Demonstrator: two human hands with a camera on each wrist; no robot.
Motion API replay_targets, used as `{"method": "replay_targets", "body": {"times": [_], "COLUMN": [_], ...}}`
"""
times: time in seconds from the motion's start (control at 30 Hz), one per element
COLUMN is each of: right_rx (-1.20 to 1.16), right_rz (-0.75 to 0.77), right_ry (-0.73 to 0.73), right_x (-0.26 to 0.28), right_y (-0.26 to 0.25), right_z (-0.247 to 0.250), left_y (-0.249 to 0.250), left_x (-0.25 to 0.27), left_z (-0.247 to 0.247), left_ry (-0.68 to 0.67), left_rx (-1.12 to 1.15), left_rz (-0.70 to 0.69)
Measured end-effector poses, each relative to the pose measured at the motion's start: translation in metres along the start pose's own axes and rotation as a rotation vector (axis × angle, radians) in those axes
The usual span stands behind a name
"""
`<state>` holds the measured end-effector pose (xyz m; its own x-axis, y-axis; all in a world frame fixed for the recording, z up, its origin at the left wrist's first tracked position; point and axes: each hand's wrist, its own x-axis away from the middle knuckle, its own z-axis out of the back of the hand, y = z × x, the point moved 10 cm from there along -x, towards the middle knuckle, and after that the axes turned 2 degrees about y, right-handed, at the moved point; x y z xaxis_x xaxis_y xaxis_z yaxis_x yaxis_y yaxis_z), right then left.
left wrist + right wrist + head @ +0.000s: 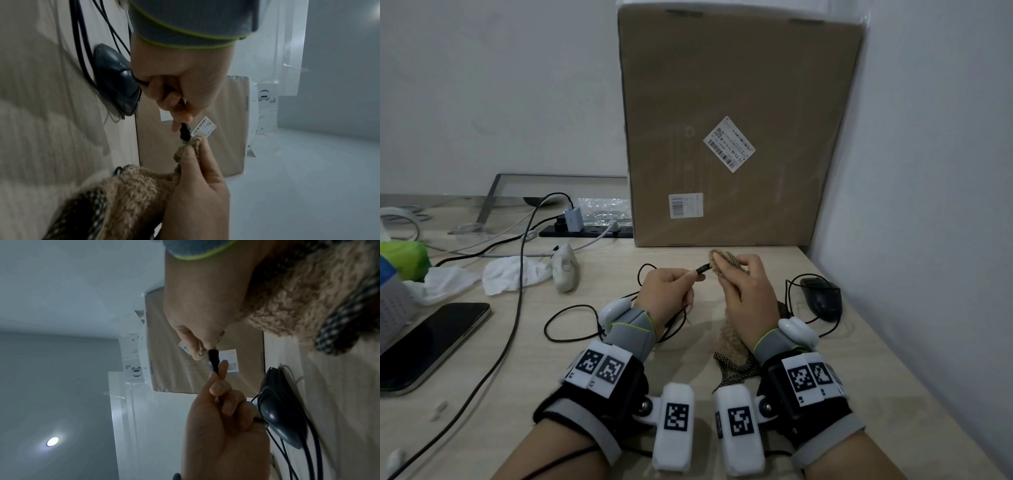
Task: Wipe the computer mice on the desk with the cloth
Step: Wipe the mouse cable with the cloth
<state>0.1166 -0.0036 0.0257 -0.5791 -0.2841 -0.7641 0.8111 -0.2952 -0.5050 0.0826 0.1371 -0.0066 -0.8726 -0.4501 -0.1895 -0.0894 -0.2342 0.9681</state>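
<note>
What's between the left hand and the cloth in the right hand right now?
The black plug of the mouse cable: the left hand pinches its rear and its tip goes into the cloth bunched in the right hand. Head view shows it.

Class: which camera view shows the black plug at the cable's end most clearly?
The left wrist view: the plug stands unobstructed between the left hand and the cloth. The right wrist view shows it darker; the head view shows it tiny.
</note>
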Motion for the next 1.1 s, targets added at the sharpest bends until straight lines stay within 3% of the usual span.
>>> {"method": "replay_targets", "body": {"times": [0.2,0.33,0.47,0.57,0.73,0.9,1.0,1.1], "right_rx": [-0.066,-0.090,-0.048,0.054,0.197,0.029,-0.035,-0.001], "right_rz": [-0.013,0.026,0.037,-0.018,-0.231,-0.115,0.030,0.032], "right_ry": [-0.179,-0.160,-0.121,-0.055,-0.050,0.042,-0.049,-0.107], "right_x": [0.006,0.005,0.003,0.002,0.002,-0.001,0.002,0.003], "right_y": [0.000,-0.006,-0.007,0.002,0.030,0.010,-0.010,-0.008], "right_z": [-0.022,-0.020,-0.016,-0.007,0.000,0.007,-0.007,-0.016], "left_y": [-0.005,0.000,0.003,0.003,-0.004,-0.007,-0.006,-0.004], "left_x": [0.000,0.004,0.006,0.006,0.003,0.004,0.007,0.010], "left_z": [-0.007,-0.015,-0.016,-0.019,-0.014,-0.014,-0.017,-0.023], "left_ry": [-0.051,-0.131,-0.126,-0.131,-0.126,-0.133,-0.160,-0.221], "left_rx": [0.005,0.106,0.143,0.137,0.164,0.209,0.235,0.217], "left_rz": [-0.007,0.027,0.017,0.007,0.053,0.096,0.115,0.124]}}
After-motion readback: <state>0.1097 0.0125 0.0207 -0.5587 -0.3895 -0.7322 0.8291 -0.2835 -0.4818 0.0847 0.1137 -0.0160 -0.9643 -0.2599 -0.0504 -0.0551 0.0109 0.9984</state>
